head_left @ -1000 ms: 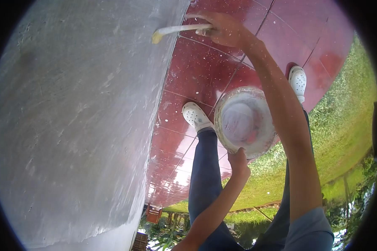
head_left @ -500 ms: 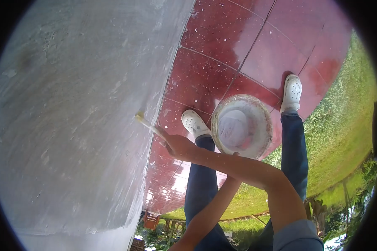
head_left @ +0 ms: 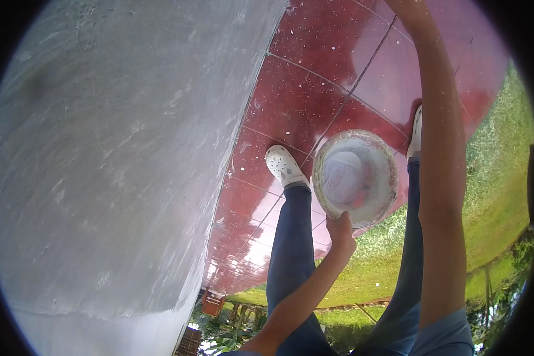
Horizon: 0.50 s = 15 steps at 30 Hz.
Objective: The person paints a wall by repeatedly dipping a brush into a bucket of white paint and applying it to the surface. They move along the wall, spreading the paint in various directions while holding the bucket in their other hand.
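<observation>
My left hand grips the near rim of a round, paint-stained bucket, thumb over the edge. Whitish liquid lies inside it. The bucket is between my two feet, above red tiles. My right arm stretches up past the right side of the bucket, and my right hand is partly cut off at the top edge. Its fingers are out of the frame, and no brush shows. On the left rises a grey wall with pale, streaky patches.
Glossy red floor tiles with white specks run along the wall's base. White clogs are on my feet. Grass borders the tiles at right. An orange-brown object stands far off near plants.
My right hand has swung from the wall, where it held a brush, up to the top right. The bucket, still in my left hand, appears slightly farther right.
</observation>
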{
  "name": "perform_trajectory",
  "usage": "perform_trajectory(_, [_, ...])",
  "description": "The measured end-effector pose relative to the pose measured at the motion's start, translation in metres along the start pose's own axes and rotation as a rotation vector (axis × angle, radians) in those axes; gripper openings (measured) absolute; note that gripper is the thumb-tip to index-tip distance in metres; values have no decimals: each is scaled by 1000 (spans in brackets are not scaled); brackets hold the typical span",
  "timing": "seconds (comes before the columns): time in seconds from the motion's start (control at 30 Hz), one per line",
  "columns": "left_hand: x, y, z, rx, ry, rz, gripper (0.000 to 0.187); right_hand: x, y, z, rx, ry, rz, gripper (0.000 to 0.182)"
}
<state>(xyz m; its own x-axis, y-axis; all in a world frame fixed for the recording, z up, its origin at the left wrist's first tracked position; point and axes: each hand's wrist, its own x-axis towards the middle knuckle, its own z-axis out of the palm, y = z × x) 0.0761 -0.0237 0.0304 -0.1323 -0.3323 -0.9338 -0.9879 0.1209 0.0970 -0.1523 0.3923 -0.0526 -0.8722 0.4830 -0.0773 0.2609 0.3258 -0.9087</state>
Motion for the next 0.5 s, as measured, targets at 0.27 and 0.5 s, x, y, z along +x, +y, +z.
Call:
perform_trajectory(0.27, [9, -10, -12, -19, -109, 104, 58, -170, -198, 248, 282, -46, 374, 61])
perform_trajectory(0.5, [18, 2, -6, 250, 9, 266, 63, -275, -249, 180, 568, -931, 90, 48])
